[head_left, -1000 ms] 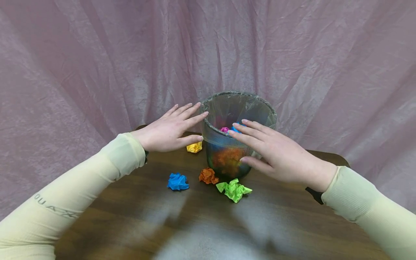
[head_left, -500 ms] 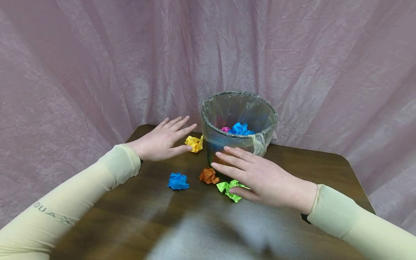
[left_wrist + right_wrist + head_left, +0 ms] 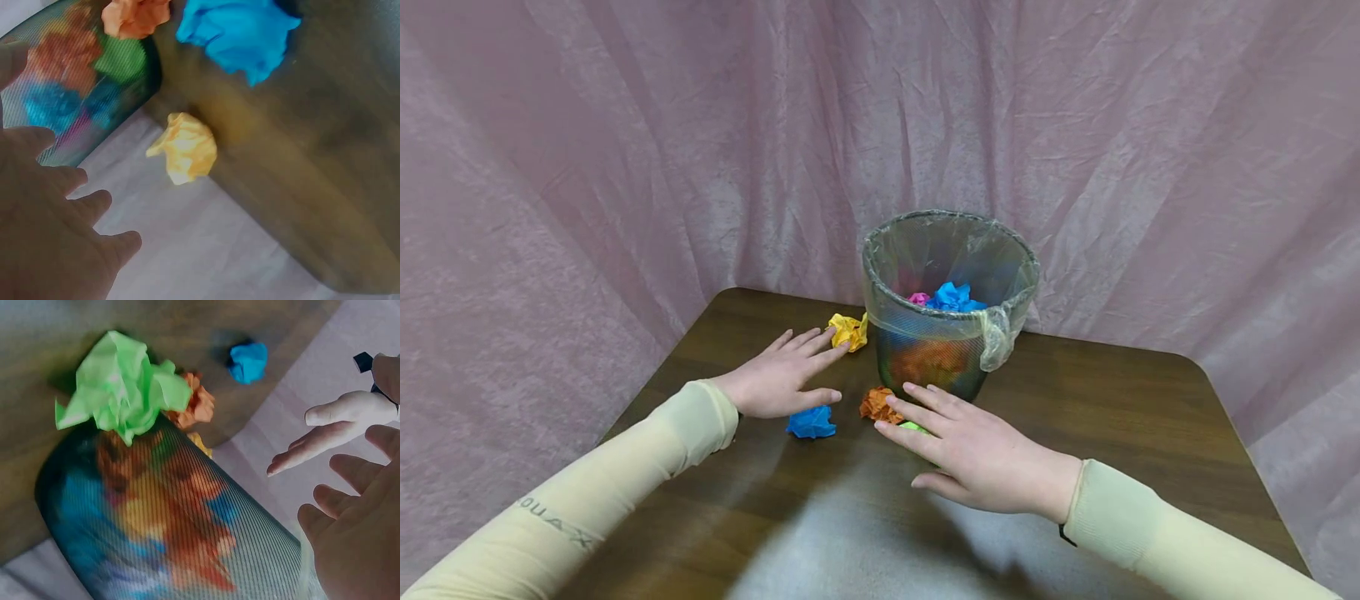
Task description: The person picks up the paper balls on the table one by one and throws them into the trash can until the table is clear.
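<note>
My left hand (image 3: 778, 375), fingers spread and straight, hovers palm down near the yellow crumpled paper ball (image 3: 848, 332) and the blue crumpled paper ball (image 3: 812, 422). My right hand (image 3: 981, 450) is likewise outstretched, in front of the bin, and holds nothing. It overlaps a green crumpled paper ball in the head view; the right wrist view shows that green paper ball (image 3: 122, 387) whole. Beside it lies an orange crumpled paper ball (image 3: 880, 404). Behind the hands stands a mesh wastebasket (image 3: 932, 358) with a clear liner, holding several crumpled papers, blue and pink ones on top.
The brown wooden table (image 3: 1105, 417) has rounded far corners. A pink curtain (image 3: 625, 150) hangs right behind it. The liner's knotted end (image 3: 997, 337) dangles from the wastebasket's front right rim.
Both hands have come down and back toward the body from around the wastebasket's rim, the right one also moving left over the green paper ball. The paper balls and wastebasket stay put.
</note>
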Action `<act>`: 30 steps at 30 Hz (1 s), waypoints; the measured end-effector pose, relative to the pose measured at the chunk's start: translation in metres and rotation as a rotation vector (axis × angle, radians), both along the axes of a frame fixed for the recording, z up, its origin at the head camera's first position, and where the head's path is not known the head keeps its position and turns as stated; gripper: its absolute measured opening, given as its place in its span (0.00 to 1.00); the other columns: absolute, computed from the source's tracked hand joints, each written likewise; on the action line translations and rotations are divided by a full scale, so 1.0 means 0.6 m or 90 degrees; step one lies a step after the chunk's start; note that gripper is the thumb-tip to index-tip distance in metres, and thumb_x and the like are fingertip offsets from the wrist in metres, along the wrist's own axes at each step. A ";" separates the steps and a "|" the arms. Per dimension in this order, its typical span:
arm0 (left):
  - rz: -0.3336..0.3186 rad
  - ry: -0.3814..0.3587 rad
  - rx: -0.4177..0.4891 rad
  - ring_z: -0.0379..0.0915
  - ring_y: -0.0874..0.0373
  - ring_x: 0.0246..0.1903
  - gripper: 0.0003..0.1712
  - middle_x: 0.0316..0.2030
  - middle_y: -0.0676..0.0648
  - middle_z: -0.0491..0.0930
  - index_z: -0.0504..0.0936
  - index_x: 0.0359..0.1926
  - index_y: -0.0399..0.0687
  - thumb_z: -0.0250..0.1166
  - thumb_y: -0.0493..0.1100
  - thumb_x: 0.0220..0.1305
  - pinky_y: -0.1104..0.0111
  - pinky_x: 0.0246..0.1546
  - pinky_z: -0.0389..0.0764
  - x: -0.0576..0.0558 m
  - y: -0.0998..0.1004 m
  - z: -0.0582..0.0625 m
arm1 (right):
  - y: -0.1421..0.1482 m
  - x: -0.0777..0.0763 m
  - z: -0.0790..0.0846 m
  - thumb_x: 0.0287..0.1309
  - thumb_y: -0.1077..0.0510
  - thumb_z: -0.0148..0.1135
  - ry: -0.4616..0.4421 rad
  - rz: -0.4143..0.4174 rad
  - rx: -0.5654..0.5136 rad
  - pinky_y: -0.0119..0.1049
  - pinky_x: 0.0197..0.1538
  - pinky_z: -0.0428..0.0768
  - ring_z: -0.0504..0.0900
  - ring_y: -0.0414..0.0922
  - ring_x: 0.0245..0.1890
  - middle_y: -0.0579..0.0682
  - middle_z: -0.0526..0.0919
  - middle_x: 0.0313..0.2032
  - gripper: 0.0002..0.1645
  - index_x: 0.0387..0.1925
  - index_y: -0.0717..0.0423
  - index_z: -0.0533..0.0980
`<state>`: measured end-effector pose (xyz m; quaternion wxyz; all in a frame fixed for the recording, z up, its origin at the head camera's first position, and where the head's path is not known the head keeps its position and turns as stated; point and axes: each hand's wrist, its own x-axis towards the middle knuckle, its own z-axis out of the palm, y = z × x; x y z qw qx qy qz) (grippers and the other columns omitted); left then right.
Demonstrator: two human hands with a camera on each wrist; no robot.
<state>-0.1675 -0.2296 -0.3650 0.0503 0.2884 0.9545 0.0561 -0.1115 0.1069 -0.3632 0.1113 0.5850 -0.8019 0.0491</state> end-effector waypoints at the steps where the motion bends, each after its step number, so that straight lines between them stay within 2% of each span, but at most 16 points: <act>1: -0.001 -0.003 0.000 0.40 0.41 0.79 0.46 0.80 0.42 0.47 0.56 0.81 0.55 0.53 0.71 0.72 0.37 0.73 0.43 0.002 0.000 -0.004 | -0.001 0.001 -0.006 0.69 0.39 0.63 0.000 -0.003 0.003 0.50 0.76 0.57 0.51 0.55 0.79 0.52 0.58 0.78 0.45 0.80 0.47 0.58; 6: 0.001 -0.024 -0.010 0.41 0.41 0.78 0.46 0.80 0.43 0.46 0.54 0.82 0.58 0.54 0.70 0.72 0.37 0.73 0.44 0.008 0.000 -0.027 | -0.006 0.005 -0.032 0.67 0.39 0.65 0.001 -0.010 0.011 0.50 0.76 0.56 0.54 0.57 0.78 0.54 0.61 0.77 0.45 0.79 0.46 0.60; 10: -0.006 -0.053 -0.018 0.42 0.40 0.78 0.46 0.81 0.43 0.44 0.52 0.82 0.62 0.55 0.71 0.71 0.36 0.72 0.47 0.015 -0.004 -0.049 | -0.008 0.011 -0.050 0.67 0.38 0.65 -0.008 -0.019 0.029 0.51 0.76 0.55 0.53 0.56 0.78 0.54 0.60 0.77 0.46 0.79 0.45 0.60; 16: -0.032 -0.091 0.021 0.48 0.31 0.75 0.42 0.79 0.35 0.48 0.60 0.80 0.59 0.65 0.56 0.71 0.36 0.68 0.60 0.025 -0.009 -0.077 | -0.008 0.023 -0.076 0.67 0.37 0.64 -0.025 -0.025 0.030 0.54 0.73 0.63 0.53 0.56 0.78 0.54 0.59 0.78 0.46 0.79 0.44 0.60; 20: -0.044 -0.112 0.023 0.52 0.26 0.72 0.37 0.78 0.32 0.50 0.66 0.77 0.57 0.67 0.48 0.71 0.39 0.67 0.65 0.028 -0.012 -0.094 | -0.008 0.029 -0.093 0.67 0.37 0.64 -0.034 -0.019 0.029 0.52 0.72 0.65 0.54 0.57 0.78 0.55 0.60 0.77 0.46 0.79 0.44 0.60; 24: -0.065 -0.108 0.003 0.55 0.24 0.70 0.35 0.76 0.29 0.53 0.71 0.75 0.54 0.68 0.41 0.69 0.39 0.66 0.65 0.030 -0.014 -0.104 | -0.007 0.033 -0.107 0.67 0.37 0.64 -0.045 -0.011 0.029 0.51 0.72 0.66 0.55 0.57 0.77 0.55 0.60 0.77 0.46 0.79 0.45 0.60; 30: -0.074 -0.102 -0.017 0.58 0.28 0.70 0.34 0.75 0.29 0.55 0.75 0.72 0.55 0.70 0.36 0.66 0.41 0.65 0.68 0.031 -0.013 -0.106 | -0.012 0.037 -0.123 0.68 0.37 0.63 -0.049 0.000 0.034 0.50 0.72 0.66 0.56 0.57 0.77 0.54 0.59 0.77 0.45 0.79 0.46 0.60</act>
